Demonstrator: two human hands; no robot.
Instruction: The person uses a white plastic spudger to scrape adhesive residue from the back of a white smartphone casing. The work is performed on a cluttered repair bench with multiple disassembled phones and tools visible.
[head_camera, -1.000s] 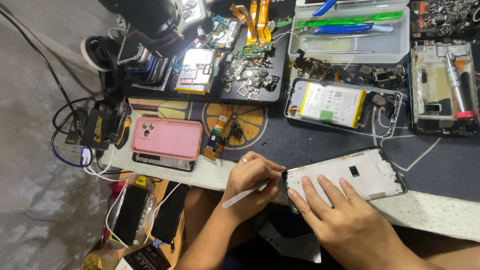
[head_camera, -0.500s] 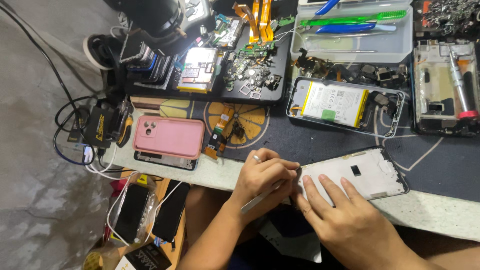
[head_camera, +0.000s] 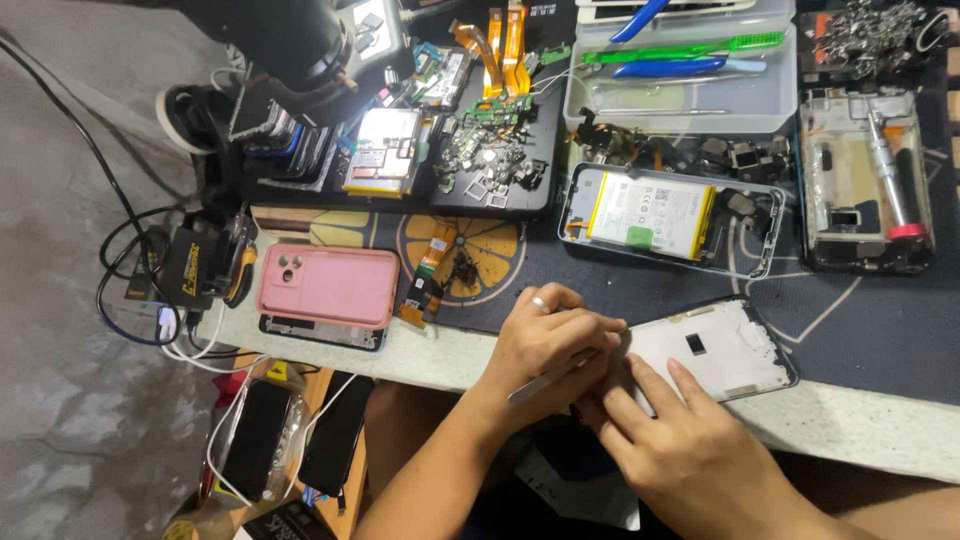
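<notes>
Left hand (head_camera: 548, 345) closed on thin tool (head_camera: 545, 378) at white phone frame's (head_camera: 722, 348) near-left end, open right hand (head_camera: 690, 440) pressing it flat.

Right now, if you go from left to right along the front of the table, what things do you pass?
Pink phone case → left hand holding a thin white tool → right hand → white phone frame.

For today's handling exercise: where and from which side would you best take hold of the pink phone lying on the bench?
Probably grip the pink phone across its two long edges, coming from above. It lies flat, camera side up, clear of both hands; its long sides look open, though it overlaps a dark frame below.
</notes>
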